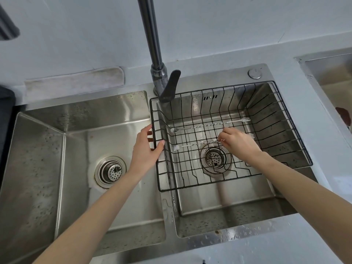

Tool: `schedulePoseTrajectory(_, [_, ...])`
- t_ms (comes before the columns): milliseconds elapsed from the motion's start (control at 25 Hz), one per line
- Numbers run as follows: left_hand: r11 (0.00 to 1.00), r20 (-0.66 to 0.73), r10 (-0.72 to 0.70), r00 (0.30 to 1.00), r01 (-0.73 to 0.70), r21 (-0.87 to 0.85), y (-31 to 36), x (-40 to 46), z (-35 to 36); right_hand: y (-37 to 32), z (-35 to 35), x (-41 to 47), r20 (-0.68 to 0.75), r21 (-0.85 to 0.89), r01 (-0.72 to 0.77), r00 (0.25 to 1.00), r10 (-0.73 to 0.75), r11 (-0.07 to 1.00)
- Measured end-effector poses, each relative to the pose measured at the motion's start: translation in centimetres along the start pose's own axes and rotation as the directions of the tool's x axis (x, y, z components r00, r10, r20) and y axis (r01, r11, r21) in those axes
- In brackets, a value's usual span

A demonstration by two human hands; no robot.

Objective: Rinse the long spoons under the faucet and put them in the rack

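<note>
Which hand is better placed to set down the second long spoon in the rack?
Right. The right hand already pinches that spoon over the rack; the left hand only grips the rack's edge.

Soft, even daylight over the sink, sharp in the middle and bent at the edges.

The light is cool and diffuse, and shadows stay faint. The steel basin walls (118,109) carry pale streaks of glare, and wet sheen glints on the front rim (238,234). The black wire rack (293,121) reads crisp against the metal, so focus holds well at centre. Toward the borders the wide lens bows the straight lines; the counter edge (323,111) slants and the faucet pipe (150,31) leans. The dark shape in the upper left corner (7,25) is smeared and soft.
</note>
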State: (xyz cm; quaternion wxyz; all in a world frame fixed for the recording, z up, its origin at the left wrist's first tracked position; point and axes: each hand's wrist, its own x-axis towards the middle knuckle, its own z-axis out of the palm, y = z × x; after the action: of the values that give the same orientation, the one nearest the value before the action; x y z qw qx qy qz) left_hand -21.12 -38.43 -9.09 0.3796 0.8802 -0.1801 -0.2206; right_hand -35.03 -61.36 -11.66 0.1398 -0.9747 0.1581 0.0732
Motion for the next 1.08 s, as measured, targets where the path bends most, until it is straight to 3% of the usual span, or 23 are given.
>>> schedulePoseTrajectory(640, [1.000, 0.017, -0.007, 1.000, 0.007, -0.012, 0.1, -0.1, -0.2, -0.2, -0.1, 0.0, 0.070, 0.020, -0.073, 0.995, 0.071, 0.997])
schedulePoseTrajectory(1080, [1.000, 0.075, -0.007, 0.997, 0.008, -0.011, 0.6, 0.2, -1.2, -3.4, -1.9, 0.7, -0.056, 0.021, -0.022, 0.998, 0.023, 1.000])
